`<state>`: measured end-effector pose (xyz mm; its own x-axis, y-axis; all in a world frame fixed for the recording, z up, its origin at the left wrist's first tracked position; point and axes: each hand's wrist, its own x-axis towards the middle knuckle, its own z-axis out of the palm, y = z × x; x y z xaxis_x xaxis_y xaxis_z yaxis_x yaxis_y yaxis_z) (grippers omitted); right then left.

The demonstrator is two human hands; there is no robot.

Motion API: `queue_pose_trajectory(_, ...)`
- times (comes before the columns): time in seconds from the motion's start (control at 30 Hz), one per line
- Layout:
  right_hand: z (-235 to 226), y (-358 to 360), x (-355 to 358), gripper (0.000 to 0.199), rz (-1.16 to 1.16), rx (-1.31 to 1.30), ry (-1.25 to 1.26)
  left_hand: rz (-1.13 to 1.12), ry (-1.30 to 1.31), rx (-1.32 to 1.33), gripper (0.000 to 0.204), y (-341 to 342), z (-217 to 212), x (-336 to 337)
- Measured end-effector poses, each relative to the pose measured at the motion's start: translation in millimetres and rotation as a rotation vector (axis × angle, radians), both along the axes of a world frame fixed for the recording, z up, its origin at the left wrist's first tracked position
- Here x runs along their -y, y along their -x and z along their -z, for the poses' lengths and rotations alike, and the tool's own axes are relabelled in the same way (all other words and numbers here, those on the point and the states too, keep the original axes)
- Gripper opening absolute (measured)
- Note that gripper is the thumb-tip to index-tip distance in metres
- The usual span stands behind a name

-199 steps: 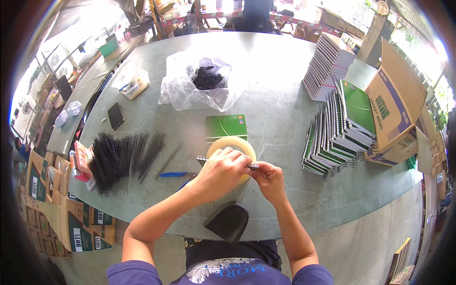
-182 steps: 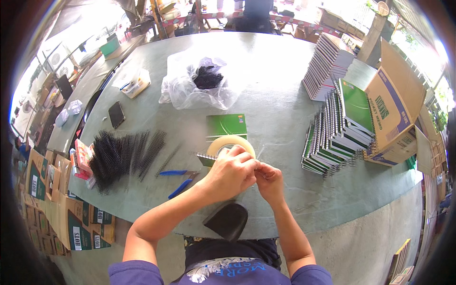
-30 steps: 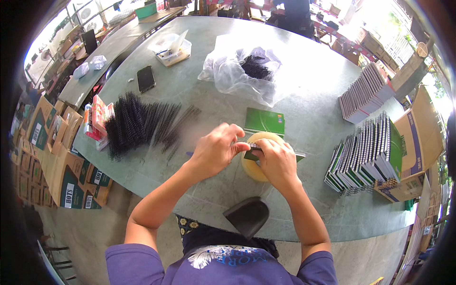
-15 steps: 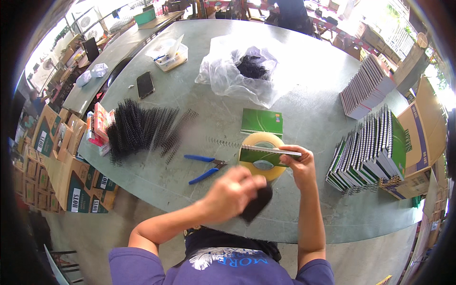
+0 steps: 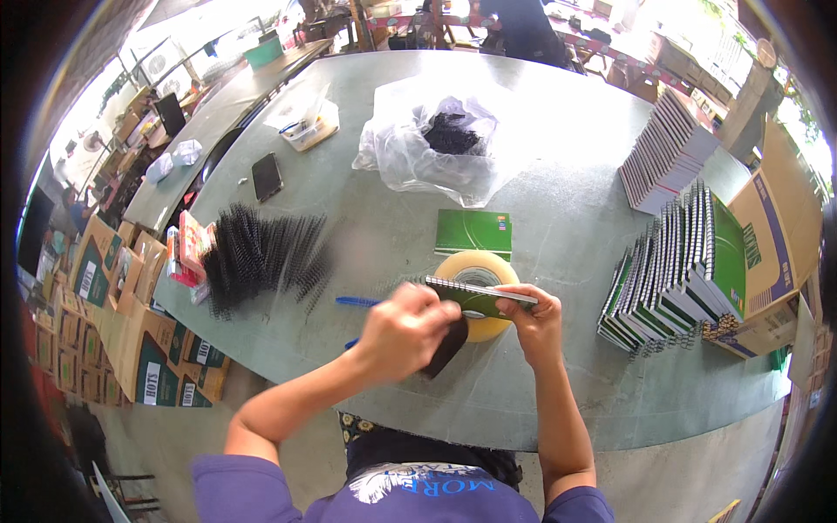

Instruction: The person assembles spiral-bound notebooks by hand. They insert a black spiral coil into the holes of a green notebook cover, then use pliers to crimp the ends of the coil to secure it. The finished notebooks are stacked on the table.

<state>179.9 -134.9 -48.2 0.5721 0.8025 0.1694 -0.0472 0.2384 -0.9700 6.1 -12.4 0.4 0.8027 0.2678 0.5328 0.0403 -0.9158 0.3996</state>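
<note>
My right hand [image 5: 534, 321] is closed on the right end of a green-covered notebook [image 5: 479, 296], thumb on top. The notebook is held spine up and slightly tilted, over a wide roll of clear yellowish tape [image 5: 479, 261]. A black spiral coil [image 5: 394, 285] sticks out leftward from its spine. My left hand [image 5: 403, 331], a little blurred, has its fingers curled together by the spine's left end; what they grip is hidden. Under them shows a dark flat piece [image 5: 446, 350] of unclear kind. Blue-handled pliers [image 5: 357, 302] lie partly hidden behind this hand.
Another green notebook [image 5: 473, 232] lies beyond the tape. Left is a heap of black spiral coils [image 5: 261, 257]; farther back are a phone [image 5: 267, 177], a plastic tub [image 5: 314, 131] and a plastic bag [image 5: 397, 157] of coils. Bound notebooks [image 5: 667, 275] and a carton [image 5: 772, 235] stand right.
My left hand has moved left and up along the notebook, and the dark piece has shifted with it. Less coil shows at the left, and the hand covers more of the pliers.
</note>
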Motion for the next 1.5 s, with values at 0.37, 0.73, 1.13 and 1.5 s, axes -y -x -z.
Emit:
queue_pose_trajectory(0.37, 4.8, 0.9, 0.5, 0.017, -0.027, -0.043, -0.039, -0.335, -0.145, 0.448, 0.028, -18.4, -37.6, -7.2)
queue_pose_trajectory(0.73, 10.1, -7.9, 0.7, 0.023, -0.161, -0.033, 0.032, 0.103, 0.107, -0.02, 0.024, -34.3, -15.8, 15.2)
queue_pose_trajectory(1.13, 24.8, -8.3, 2.3, 0.027, -0.11, -0.08, 0.026, 0.047, 0.137, 0.014, 0.024, -43.2, -31.4, 20.6)
queue_pose_trajectory(1.5, 1.5, -0.3, 11.2, 0.022, -0.095, 0.081, 0.04, 0.182, -0.1, 0.051, 0.017, -51.5, 0.1, -3.7)
